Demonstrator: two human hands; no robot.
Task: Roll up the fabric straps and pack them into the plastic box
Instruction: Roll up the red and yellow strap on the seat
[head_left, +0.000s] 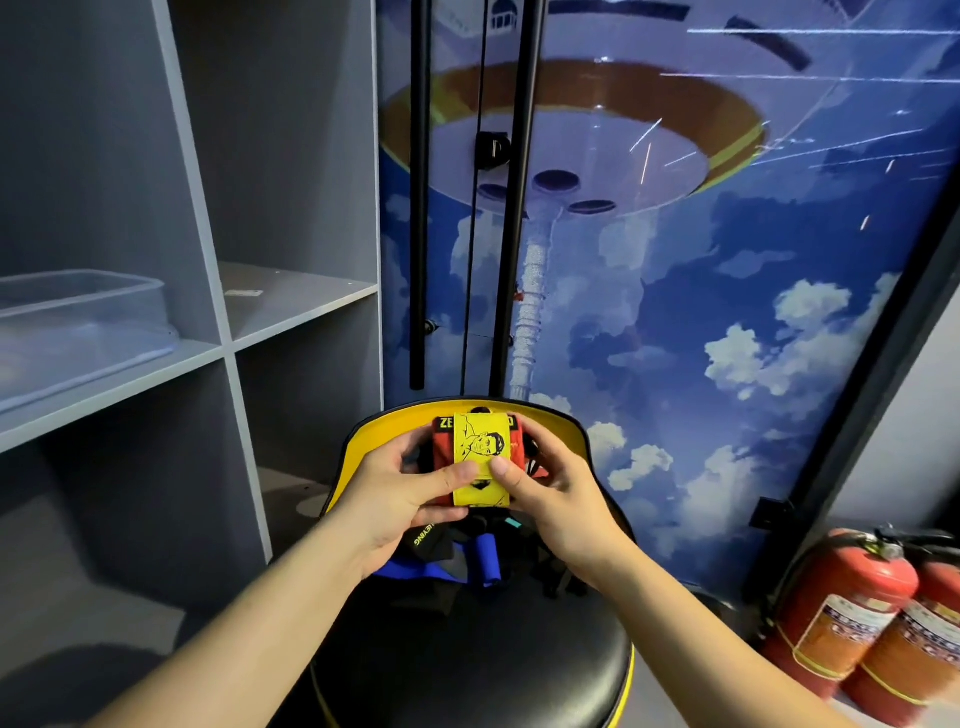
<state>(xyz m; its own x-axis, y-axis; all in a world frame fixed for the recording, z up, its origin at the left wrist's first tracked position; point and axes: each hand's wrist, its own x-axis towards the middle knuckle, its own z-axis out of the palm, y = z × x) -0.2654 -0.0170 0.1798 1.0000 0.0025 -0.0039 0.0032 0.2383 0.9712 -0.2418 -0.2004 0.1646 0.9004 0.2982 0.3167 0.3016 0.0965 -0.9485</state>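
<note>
**Both hands on a rolled strap above the chair**

Nearest the camera lay the black chair seat (467, 670), with loose black and blue straps (467, 564) heaped at its back edge. Just above them, the left hand (400, 499) and right hand (558, 499) together held a red and yellow rolled strap (480, 457), each grip closed around it, thumbs pressed on its yellow face. Behind it rose the yellow-rimmed backrest (363, 441). Farther left, the clear plastic box (78, 322) stood on a grey shelf (130, 379), well apart from the straps.
</note>
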